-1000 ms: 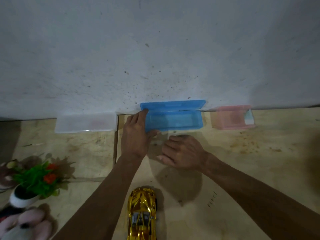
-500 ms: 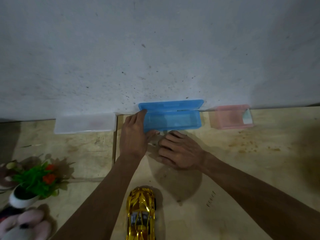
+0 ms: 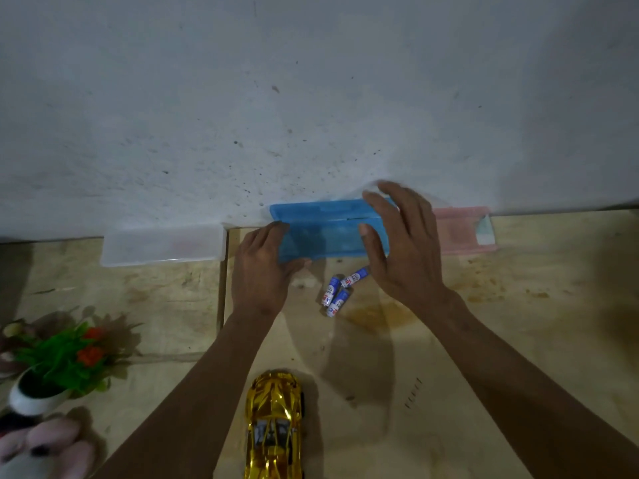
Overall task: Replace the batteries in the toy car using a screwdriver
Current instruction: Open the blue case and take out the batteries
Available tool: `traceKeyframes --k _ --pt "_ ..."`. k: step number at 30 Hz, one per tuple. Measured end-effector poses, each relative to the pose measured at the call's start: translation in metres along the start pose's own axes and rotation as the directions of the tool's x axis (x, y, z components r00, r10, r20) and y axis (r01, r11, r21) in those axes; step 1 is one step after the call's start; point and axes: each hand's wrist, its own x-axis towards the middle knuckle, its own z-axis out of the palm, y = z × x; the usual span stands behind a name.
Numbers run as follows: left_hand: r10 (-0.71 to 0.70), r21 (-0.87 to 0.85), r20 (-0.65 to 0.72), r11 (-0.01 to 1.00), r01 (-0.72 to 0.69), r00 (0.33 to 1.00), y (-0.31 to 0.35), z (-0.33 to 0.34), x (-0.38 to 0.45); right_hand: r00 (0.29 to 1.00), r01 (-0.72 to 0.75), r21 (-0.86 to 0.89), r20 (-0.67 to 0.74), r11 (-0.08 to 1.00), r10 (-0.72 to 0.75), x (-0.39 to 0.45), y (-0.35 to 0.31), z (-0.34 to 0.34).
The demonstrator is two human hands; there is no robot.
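Observation:
A blue plastic box [image 3: 325, 233] stands open against the wall, its lid raised. My left hand [image 3: 262, 271] grips the box's left end, thumb on its front edge. My right hand [image 3: 401, 247] hovers over the right end of the box with fingers spread and straight; whether it touches the lid is unclear. Three blue-and-white batteries [image 3: 337, 293] lie loose on the wooden table just in front of the box, between my hands. The gold toy car [image 3: 275, 426] sits upright near the table's front edge. No screwdriver is visible.
A clear plastic box [image 3: 162, 245] lies left of the blue one and a pink box [image 3: 463, 231] right of it, both against the white wall. A potted plastic plant [image 3: 58, 364] and a plush toy [image 3: 41, 447] occupy the lower left. The wooden table [image 3: 518, 323] stretches to the right.
My right hand lifted off the table and moved up to the right end of the blue box, uncovering three batteries. My left hand stayed on the box.

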Motion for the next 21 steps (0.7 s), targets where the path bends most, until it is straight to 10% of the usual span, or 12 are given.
traceKeyframes --k 7,13,21 --pt "-0.170 -0.237 -0.087 0.961 0.145 0.982 0.012 0.002 -0.006 0.992 0.009 -0.008 0.129 1.000 -0.007 -0.012 0.013 0.003" --pt "0.085 0.109 -0.115 0.991 -0.073 0.990 0.000 0.005 -0.008 0.974 0.054 0.015 0.219 0.998 -0.056 -0.037 0.027 0.016" --pt "0.109 0.069 -0.061 0.992 -0.104 0.992 -0.005 0.004 -0.006 0.980 0.047 0.010 0.192 0.999 -0.048 -0.042 0.029 0.022"
